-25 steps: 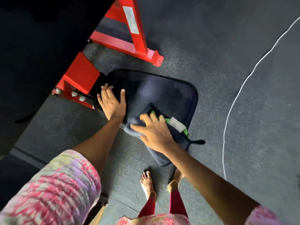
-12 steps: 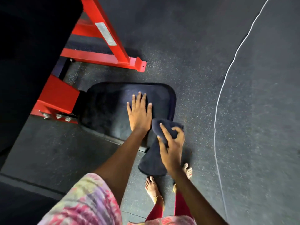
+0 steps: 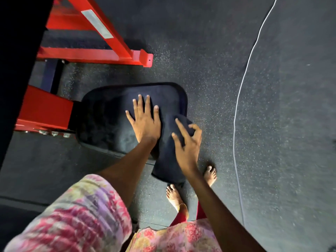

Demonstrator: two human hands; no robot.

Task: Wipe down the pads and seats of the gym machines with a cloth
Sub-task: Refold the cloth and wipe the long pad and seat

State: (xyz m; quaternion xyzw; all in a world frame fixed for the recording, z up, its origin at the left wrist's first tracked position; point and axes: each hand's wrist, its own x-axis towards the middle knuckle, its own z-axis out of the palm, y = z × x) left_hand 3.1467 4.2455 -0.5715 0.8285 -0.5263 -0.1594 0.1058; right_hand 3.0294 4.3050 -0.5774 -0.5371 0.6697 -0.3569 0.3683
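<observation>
A black padded seat [image 3: 109, 117] with rounded corners juts out from a red machine frame [image 3: 45, 110]. My left hand [image 3: 145, 120] lies flat on the seat's right half, fingers spread, holding nothing. My right hand [image 3: 188, 144] grips a dark navy cloth [image 3: 169, 160] at the seat's near right corner. The cloth drapes over the seat's edge and hangs down toward the floor.
Red steel beams [image 3: 94, 55] of the machine run across the upper left, with a dark panel [image 3: 18, 51] at the far left. A thin white cord [image 3: 241, 99] curves over the speckled rubber floor [image 3: 236, 51] on the right. My bare feet [image 3: 174, 195] stand just below the seat.
My left hand slid from the seat's left end to its right half. My right hand drew the cloth off the seat top to the near right corner, where it now hangs over the edge.
</observation>
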